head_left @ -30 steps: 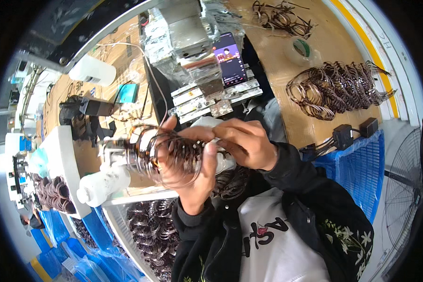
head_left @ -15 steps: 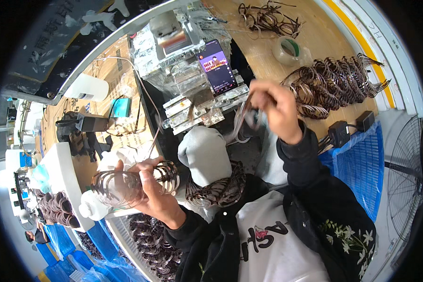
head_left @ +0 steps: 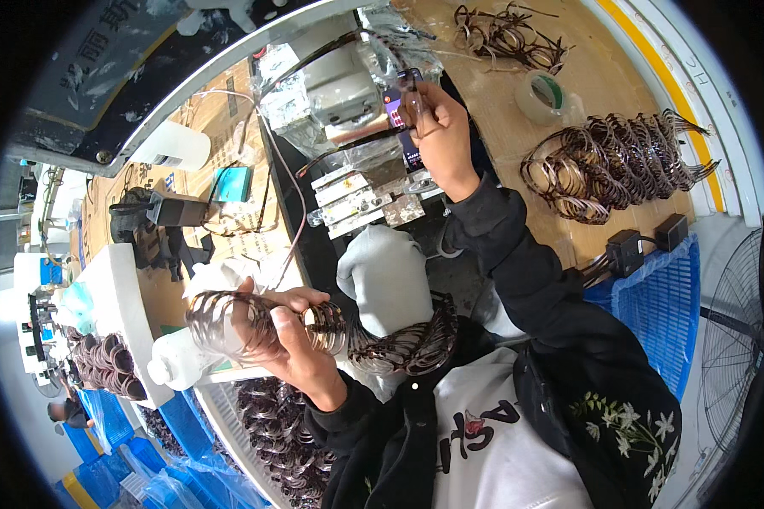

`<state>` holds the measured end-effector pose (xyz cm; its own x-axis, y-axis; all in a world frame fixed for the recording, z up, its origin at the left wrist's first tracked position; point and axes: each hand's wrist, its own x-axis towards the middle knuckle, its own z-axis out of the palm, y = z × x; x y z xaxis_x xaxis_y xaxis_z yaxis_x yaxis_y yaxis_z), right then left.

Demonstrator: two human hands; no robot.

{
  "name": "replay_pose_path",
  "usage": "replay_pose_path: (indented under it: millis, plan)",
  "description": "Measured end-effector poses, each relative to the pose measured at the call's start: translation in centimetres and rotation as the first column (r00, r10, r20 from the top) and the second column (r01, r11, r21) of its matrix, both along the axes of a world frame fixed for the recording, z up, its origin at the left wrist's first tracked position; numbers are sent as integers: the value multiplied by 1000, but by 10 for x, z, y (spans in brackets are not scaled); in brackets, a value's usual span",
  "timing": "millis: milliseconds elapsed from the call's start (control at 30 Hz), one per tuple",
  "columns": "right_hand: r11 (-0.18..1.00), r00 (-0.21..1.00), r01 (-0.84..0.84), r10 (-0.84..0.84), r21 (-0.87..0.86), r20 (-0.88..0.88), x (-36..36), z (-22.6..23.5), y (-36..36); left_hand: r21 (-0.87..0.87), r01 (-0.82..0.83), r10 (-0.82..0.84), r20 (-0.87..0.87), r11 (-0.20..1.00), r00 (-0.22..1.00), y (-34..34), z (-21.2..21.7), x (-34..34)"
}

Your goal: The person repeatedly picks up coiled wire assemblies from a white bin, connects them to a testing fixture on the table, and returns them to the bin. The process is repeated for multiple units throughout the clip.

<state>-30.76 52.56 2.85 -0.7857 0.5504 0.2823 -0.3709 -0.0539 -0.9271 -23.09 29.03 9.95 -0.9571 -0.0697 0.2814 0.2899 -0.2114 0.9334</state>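
Note:
My right hand (head_left: 441, 140) pinches a thin, dark brown U-shaped band (head_left: 348, 146), which looks like a headband, at its bend. The band's two arms spread leftward over the metal machine (head_left: 339, 97), its ends pointing left. My left hand (head_left: 297, 339) is wrapped round a stack of similar brown bands (head_left: 221, 322); blur hides their detail. Between my arms rises a rounded grey cloth form (head_left: 386, 276), perhaps my knee, with more brown bands (head_left: 407, 346) looped about its base. Behind my right hand, a lit phone (head_left: 411, 157) is partly hidden.
Right bench: a long bundle of brown bands (head_left: 628, 165), a tape roll (head_left: 542, 95), loose brown strips (head_left: 509, 38), black adapters (head_left: 626, 252). Left: a white bottle (head_left: 176, 360) and a teal box (head_left: 233, 184). A crate of bands (head_left: 284, 433) stands below; a fan (head_left: 734, 331) is far right.
My right hand has moved up and left from beside the grey form to the machine, carrying the band across it. My left hand keeps its stack. The whole view has shifted slightly.

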Motion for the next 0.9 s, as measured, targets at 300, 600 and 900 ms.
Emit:
replay_pose_path:
  millis: [300,600,900]
  plan:
    - [987,987,47,-22,150,-162,78,29,-35,340,163,-244,209,926,947,5,-1,-14]
    - [905,993,-105,120,413,-11,129,41,-99,-26,214,-215,-106,977,971,31,8,17]
    - [209,775,-603,384,770,502,192,43,-63,7,-5,4,68,1000,998,-4,10,23]
